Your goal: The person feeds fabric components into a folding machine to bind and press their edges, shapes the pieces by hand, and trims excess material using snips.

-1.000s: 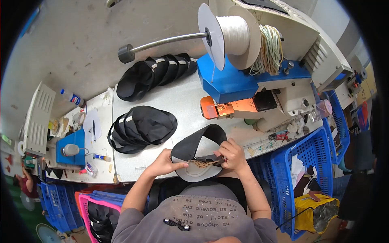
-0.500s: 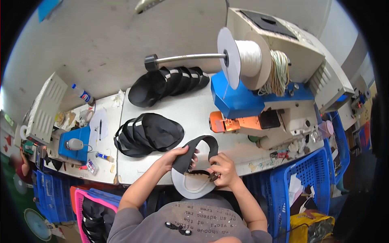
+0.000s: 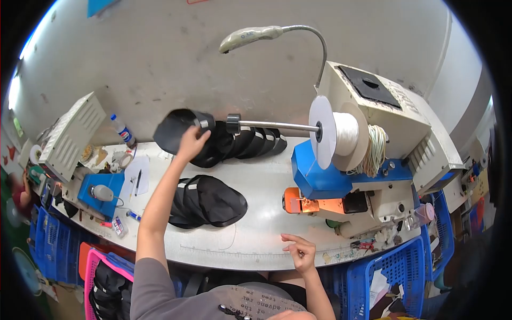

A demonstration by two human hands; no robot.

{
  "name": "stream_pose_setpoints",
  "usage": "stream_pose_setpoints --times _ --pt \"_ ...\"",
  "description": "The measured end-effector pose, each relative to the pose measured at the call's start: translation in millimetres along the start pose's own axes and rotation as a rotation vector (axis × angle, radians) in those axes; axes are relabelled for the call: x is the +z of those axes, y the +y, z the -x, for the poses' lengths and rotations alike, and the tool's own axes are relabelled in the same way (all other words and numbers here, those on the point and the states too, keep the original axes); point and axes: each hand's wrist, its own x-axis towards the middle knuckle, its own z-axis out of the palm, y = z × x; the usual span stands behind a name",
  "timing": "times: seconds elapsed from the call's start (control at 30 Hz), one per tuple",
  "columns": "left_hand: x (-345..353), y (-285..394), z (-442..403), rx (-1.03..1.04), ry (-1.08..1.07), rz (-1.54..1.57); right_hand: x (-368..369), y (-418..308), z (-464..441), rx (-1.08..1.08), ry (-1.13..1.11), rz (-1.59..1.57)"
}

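At the back left of the table, my left hand [image 3: 193, 143] grips the edge of a black shoe upper [image 3: 175, 130], a curved fabric piece with a small white label. It is at the left end of a row of nested black uppers [image 3: 250, 143], some also showing white labels. A second stack of black uppers [image 3: 216, 202] lies nearer me, below my left forearm. Over the table's front edge is my right hand [image 3: 300, 253], its index finger stretched left and other fingers curled round something small and dark that I cannot make out.
A blue and orange sewing machine [image 3: 320, 170] stands right, with a white thread spool [image 3: 346, 130] and metal rod above it. Blue crates [image 3: 386, 272] sit at lower right, a pink-rimmed basket [image 3: 92, 277] at lower left. Another machine [image 3: 101, 192] and a bottle [image 3: 124, 130] are left.
My left hand has moved from the front edge to the back-left row, carrying the upper both hands held. My right hand has let go of it and moved slightly right. The camera view has shifted.
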Motion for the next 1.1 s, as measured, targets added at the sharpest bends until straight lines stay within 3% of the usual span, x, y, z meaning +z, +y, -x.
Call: stream_pose_setpoints --times 0.07,0.13,0.27,0.43,0.57,0.67,0.8,0.93,1.1 --pt "54 -38 -3 0.227 0.202 -0.036 3 0 -2 -0.014 0.025 0.004" --pt "77 -58 -7 0.079 -0.138 -0.088 1 -1 2 0.078 0.005 0.023" --pt "70 -12 -11 -0.081 -0.332 -0.176 3 7 5 0.149 0.105 -0.094" --pt "126 -84 -55 0.026 -0.379 0.130 4 27 11 0.200 0.093 -0.019" --pt "151 -89 -42 -0.193 -0.345 -0.018 7 29 12 0.202 0.094 0.028" --pt "137 -71 -43 -0.179 -0.381 -0.116 6 26 16 0.288 0.084 0.040" --pt "113 -38 -41 -0.191 -0.200 -0.173 11 36 23 0.346 0.100 -0.099" --pt "83 -41 -32 -0.109 0.001 0.096 8 34 19 0.445 -0.015 0.014" --pt "5 -67 22 -0.126 -0.170 -0.004 12 22 18 0.509 -0.136 0.149"
